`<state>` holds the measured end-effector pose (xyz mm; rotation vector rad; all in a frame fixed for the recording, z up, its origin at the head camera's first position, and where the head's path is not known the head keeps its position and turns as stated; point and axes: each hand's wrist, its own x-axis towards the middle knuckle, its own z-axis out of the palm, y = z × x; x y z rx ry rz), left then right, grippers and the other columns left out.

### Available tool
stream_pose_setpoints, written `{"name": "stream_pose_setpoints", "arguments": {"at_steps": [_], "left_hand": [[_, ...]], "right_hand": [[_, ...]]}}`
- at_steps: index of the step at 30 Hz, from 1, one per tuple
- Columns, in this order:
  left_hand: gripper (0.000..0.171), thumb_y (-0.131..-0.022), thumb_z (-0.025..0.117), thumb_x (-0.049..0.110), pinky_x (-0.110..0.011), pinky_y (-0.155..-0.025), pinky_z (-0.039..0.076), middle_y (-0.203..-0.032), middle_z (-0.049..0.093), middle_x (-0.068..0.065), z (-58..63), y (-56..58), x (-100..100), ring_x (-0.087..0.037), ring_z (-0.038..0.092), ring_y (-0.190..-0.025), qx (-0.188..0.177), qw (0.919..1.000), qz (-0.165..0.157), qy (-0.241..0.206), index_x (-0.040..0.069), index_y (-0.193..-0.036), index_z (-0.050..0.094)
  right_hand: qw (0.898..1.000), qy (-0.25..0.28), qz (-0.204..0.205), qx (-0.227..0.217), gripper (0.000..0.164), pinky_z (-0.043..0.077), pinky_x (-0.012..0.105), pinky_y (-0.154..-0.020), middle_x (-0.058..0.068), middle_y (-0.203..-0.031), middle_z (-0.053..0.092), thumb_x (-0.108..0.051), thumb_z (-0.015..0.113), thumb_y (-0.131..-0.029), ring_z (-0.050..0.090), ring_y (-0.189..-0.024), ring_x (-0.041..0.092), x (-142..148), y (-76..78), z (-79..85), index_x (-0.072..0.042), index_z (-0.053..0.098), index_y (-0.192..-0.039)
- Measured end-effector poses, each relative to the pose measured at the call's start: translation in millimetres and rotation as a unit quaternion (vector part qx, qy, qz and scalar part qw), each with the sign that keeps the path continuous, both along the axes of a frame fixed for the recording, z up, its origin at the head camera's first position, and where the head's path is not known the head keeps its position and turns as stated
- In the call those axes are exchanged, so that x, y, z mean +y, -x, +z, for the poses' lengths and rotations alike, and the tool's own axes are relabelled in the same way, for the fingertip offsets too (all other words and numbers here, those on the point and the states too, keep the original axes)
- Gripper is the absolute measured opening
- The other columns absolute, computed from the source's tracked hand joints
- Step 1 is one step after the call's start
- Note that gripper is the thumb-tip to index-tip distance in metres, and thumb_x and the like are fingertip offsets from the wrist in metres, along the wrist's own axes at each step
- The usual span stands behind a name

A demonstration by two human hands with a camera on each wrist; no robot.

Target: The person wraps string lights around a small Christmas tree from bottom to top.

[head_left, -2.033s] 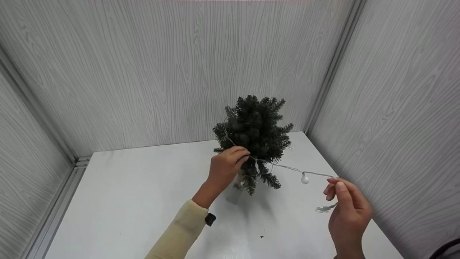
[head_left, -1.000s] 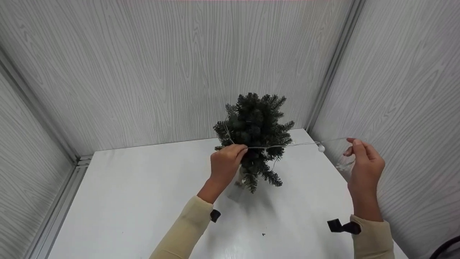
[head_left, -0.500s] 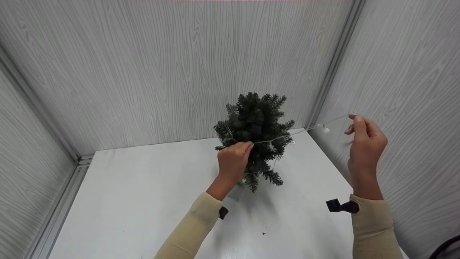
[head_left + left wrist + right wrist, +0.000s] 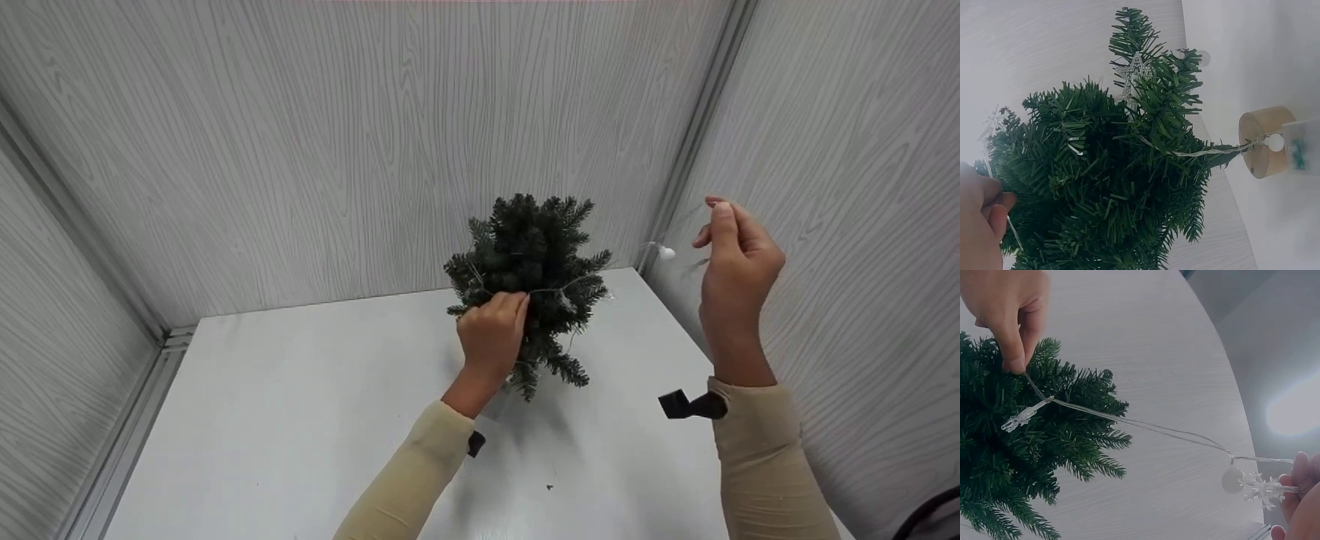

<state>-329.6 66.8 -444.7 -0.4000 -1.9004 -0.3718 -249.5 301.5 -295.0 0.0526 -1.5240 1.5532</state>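
A small green artificial Christmas tree [image 4: 525, 247] stands on the white table. My left hand [image 4: 489, 330] pinches the clear wire of a string of lights [image 4: 1168, 432] against the front of the tree. Off to the right, my right hand [image 4: 741, 262] is raised and pinches the same wire farther along. Between the hands hang a clear ornament [image 4: 1021, 419] and a round white bulb [image 4: 1233, 479]. A snowflake ornament [image 4: 1264, 490] sits by the right fingertips. In the left wrist view, a clear star [image 4: 1134, 70] shows among the branches, and twisted wire runs down to the wooden base [image 4: 1261, 143].
Beside the base is a pale translucent box [image 4: 1304, 146] with green inside. Grey wood-grain panels [image 4: 337, 150] enclose the table [image 4: 300, 420] at the back and both sides. A tiny dark scrap [image 4: 549, 487] lies near the front. A black curved object [image 4: 930, 514] shows at bottom right.
My right hand has risen from low at the right to above the tree's middle, lifting the wire, and lately shifted slightly left. My left hand has moved slightly up and right, still pinching the wire.
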Motion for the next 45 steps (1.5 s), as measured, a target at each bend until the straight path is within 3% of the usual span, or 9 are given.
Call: {"name": "stream_pose_setpoints", "arguments": {"at_steps": [7,12,17,21,26,32,39,45], "left_hand": [[0.012,-0.094,0.074,0.031,-0.025,-0.045,0.044,-0.082,0.074,0.007,-5.0,1.6,1.4,-0.008,0.059,-0.05,-0.007,0.9999,0.008,-0.002,0.022,-0.089,0.079],[0.012,-0.095,0.073,0.032,-0.026,-0.044,0.044,-0.09,0.073,0.006,-8.3,-1.3,-0.9,-0.008,0.06,-0.051,-0.002,0.9998,0.018,0.007,0.023,-0.095,0.081],[0.018,-0.093,0.075,0.03,-0.027,-0.048,0.05,-0.106,0.075,0.002,-12.7,-10.6,-7.5,-0.011,0.07,-0.065,0.011,0.9999,0.006,0.0,0.019,-0.107,0.08],[0.021,-0.091,0.078,0.027,-0.027,-0.053,0.053,-0.114,0.075,-0.001,-13.3,-21.6,-11.3,-0.013,0.072,-0.074,0.019,0.9993,-0.024,-0.02,0.016,-0.109,0.079],[0.019,-0.093,0.076,0.027,-0.026,-0.057,0.055,-0.111,0.074,0.002,-4.5,-29.1,-9.6,-0.012,0.072,-0.081,0.006,0.9977,-0.06,-0.031,0.017,-0.109,0.079],[0.021,-0.094,0.074,0.026,-0.025,-0.056,0.054,-0.112,0.073,0.004,5.1,-22.8,-3.0,-0.011,0.071,-0.081,-0.008,0.9978,-0.064,-0.019,0.018,-0.113,0.078],[0.019,-0.095,0.072,0.028,-0.023,-0.053,0.053,-0.108,0.075,0.006,2.6,-14.7,4.6,-0.01,0.071,-0.08,-0.022,0.9982,-0.056,0.008,0.019,-0.111,0.079],[0.018,-0.096,0.071,0.027,-0.022,-0.053,0.053,-0.109,0.075,0.007,1.9,-11.1,9.8,-0.01,0.07,-0.079,-0.019,0.9979,-0.06,0.016,0.02,-0.111,0.079]], "right_hand": [[0.991,-0.098,-0.083,-0.041,0.025,0.025,0.021,-0.048,-0.004,-0.069,0.058,-0.024,0.057,-0.104,0.06,-0.072,0.012,-1.9,10.1,-24.3,-0.01,0.076,-0.11],[0.985,-0.127,-0.099,-0.057,0.027,0.027,0.021,-0.048,-0.004,-0.069,0.061,-0.026,0.057,-0.104,0.059,-0.068,0.009,4.3,14.3,-40.3,-0.009,0.077,-0.11],[0.979,-0.15,-0.127,-0.061,0.026,0.025,0.019,-0.047,-0.006,-0.066,0.061,-0.02,0.056,-0.105,0.05,-0.056,0.004,10.4,15.1,-46.0,-0.005,0.076,-0.109],[0.977,-0.15,-0.133,-0.068,0.026,0.025,0.018,-0.048,-0.007,-0.065,0.06,-0.017,0.055,-0.105,0.05,-0.058,0.002,8.1,3.4,-36.8,0.0,0.075,-0.107],[0.98,-0.126,-0.134,-0.071,0.026,0.031,0.02,-0.055,-0.011,-0.067,0.06,-0.02,0.055,-0.105,0.056,-0.068,0.004,13.9,-3.6,-19.2,-0.003,0.074,-0.105],[0.982,-0.12,-0.135,-0.05,0.028,0.032,0.023,-0.063,-0.008,-0.072,0.059,-0.023,0.055,-0.105,0.059,-0.076,0.008,22.5,2.9,-8.9,-0.002,0.073,-0.109],[0.985,-0.108,-0.133,-0.031,0.025,0.032,0.023,-0.065,-0.009,-0.069,0.058,-0.017,0.055,-0.105,0.059,-0.074,0.007,2.9,-9.4,4.6,0.0,0.073,-0.105],[0.988,-0.088,-0.127,0.016,0.02,0.036,0.023,-0.075,-0.011,-0.066,0.058,-0.014,0.058,-0.103,0.058,-0.073,0.006,-4.2,-10.6,12.5,-0.003,0.074,-0.099]]}}
